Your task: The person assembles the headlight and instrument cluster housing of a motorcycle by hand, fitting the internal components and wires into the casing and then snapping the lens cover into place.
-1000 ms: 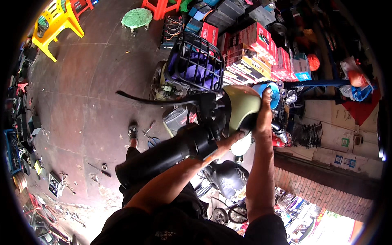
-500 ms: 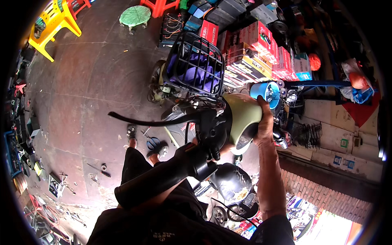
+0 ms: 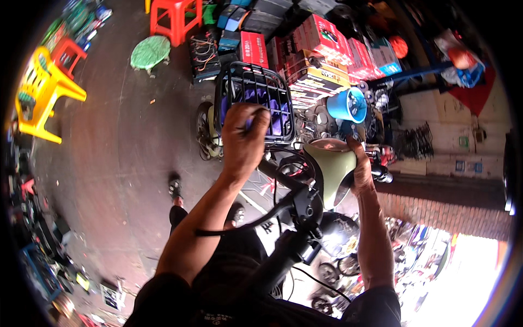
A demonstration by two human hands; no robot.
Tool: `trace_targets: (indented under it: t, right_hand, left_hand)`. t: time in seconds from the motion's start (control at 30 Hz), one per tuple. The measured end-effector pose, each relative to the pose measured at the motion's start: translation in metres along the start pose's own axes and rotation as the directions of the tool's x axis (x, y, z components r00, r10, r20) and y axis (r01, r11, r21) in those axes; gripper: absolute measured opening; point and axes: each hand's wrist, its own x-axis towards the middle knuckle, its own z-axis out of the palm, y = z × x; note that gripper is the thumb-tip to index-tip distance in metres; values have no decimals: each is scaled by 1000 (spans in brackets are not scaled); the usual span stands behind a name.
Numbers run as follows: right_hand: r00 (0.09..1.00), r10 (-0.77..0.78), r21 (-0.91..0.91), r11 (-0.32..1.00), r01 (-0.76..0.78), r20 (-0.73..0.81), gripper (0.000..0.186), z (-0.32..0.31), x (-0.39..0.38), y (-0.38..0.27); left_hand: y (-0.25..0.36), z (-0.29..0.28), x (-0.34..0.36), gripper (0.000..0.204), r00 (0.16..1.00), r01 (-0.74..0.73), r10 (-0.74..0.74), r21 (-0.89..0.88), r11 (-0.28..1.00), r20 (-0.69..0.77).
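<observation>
My right hand point(image 3: 362, 166) wraps round the outer side of a pale green headlight housing point(image 3: 333, 170) on an electric bike. Above the near edge of the black wire basket point(image 3: 287, 103), my left hand point(image 3: 245, 133) is closed, thumb against curled fingers; whatever it may hold is hidden. Purple cloth point(image 3: 279, 115) lies inside the basket. A black handlebar grip point(image 3: 275, 261) points toward me, with its brake lever point(image 3: 239, 229) reaching left below my left forearm. Dark cables run between the handlebar and the housing.
A blue bucket point(image 3: 340, 106) stands beyond the housing, beside stacked boxes point(image 3: 321, 76). Farther off are a green round stool point(image 3: 150, 53), a red stool point(image 3: 173, 22) and a yellow chair point(image 3: 41, 98). Parked bikes point(image 3: 348, 267) crowd the lower right.
My left hand has come up into view over the basket. The handlebar and housing have swung, the lever now sitting lower. My right hand stays on the housing; the whole view has shifted.
</observation>
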Motion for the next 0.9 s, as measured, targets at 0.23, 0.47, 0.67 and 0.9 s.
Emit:
trace_targets:
  t: [0.23, 0.47, 0.67, 0.9]
  right_hand:
    - [955, 53, -59, 996, -73, -293, 65, 12, -12, -1]
    - [934, 13, 24, 1000, -4, -357, 56, 15, -5, 8]
    - [901, 66, 146, 989, -3, -429, 49, 16, 0, 16]
    - [783, -371, -491, 866, 97, -500, 32, 12, -7, 32]
  left_hand:
    - [-2, 30, 3, 35, 451, 795, -644, 50, 605, 619]
    - [-2, 84, 11, 61, 199, 606, -693, 468, 643, 693]
    - [-21, 96, 35, 52, 116, 218, -400, 370, 903, 909]
    - [-37, 128, 33, 47, -137, 589, -594, 547, 595, 793]
